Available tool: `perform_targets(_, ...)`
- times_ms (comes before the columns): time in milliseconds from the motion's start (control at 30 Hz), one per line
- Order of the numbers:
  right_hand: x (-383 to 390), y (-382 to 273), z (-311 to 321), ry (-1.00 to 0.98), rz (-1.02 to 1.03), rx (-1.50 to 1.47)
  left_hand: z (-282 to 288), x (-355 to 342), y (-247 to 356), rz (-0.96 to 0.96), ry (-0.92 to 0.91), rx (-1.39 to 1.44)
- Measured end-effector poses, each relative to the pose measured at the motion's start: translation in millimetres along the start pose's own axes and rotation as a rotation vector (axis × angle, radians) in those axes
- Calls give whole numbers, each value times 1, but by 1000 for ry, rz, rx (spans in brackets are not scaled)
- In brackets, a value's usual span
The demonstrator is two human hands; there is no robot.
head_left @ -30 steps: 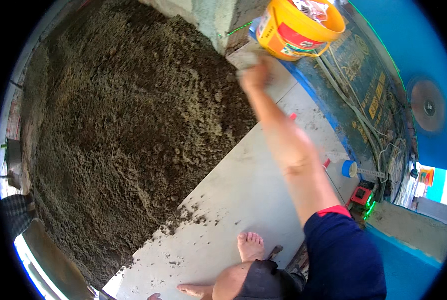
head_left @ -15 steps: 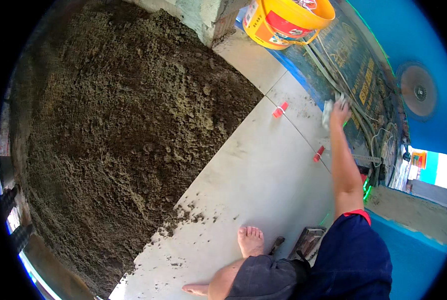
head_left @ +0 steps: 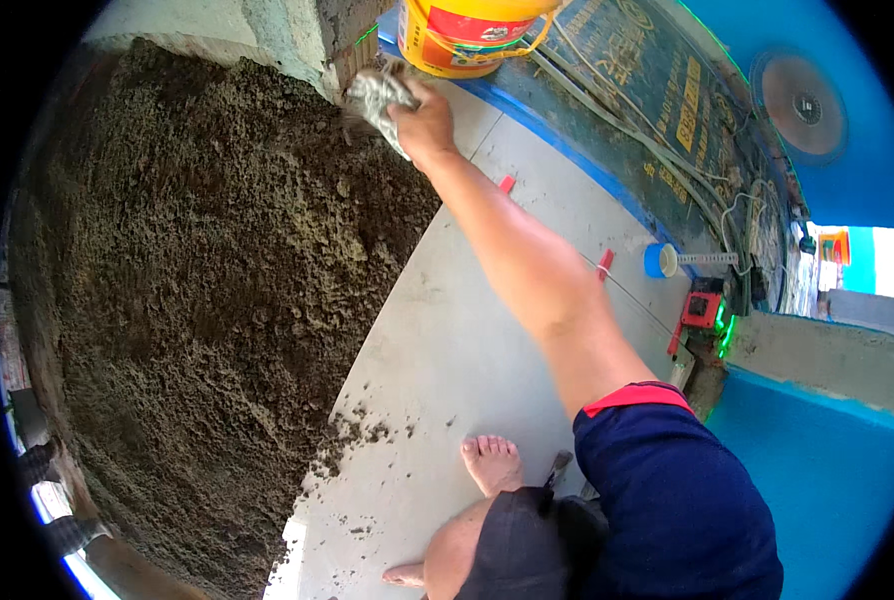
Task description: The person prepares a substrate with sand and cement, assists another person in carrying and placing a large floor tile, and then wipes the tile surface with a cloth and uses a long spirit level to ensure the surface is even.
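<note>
Pale tiles [head_left: 447, 340] border dark grit [head_left: 217, 260], the right fingers [head_left: 422, 95] curled around a rag [head_left: 377, 97].

The right hand [head_left: 425, 127] is bare, the short navy sleeve [head_left: 675, 490] is red-edged, and dark shorts [head_left: 515, 550] show left of that sleeve.

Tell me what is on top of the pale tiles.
Dark crumbs, red clips and bare feet show on the pale tiles. The right hand grips a grey cloth; its forearm hides whatever lies beneath.
</note>
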State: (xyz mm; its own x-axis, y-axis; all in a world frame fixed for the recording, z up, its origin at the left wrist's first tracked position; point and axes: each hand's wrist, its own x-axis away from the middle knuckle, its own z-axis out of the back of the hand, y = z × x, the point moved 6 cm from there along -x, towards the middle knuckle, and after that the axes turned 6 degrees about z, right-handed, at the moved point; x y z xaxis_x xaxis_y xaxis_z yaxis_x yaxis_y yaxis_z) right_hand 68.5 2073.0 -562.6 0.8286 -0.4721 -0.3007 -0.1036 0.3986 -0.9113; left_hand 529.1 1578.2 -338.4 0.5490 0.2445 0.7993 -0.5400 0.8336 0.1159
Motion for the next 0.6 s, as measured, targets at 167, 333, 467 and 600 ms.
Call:
perform_targets(167, 44, -21, 143, 190, -7, 107, -6, 17, -15, -11, 34, 81)
perform_targets(333, 153, 113, 395, 413, -352, 337, -8, 17, -28, -12, -13, 58)
perform_targets(467, 141, 140, 339, 355, -361, 607, -12, 9, -39, -11, -3, 21)
perform_targets(600, 58, 95, 195, 122, -295, 468, -9, 11, -43, -19, 64, 63)
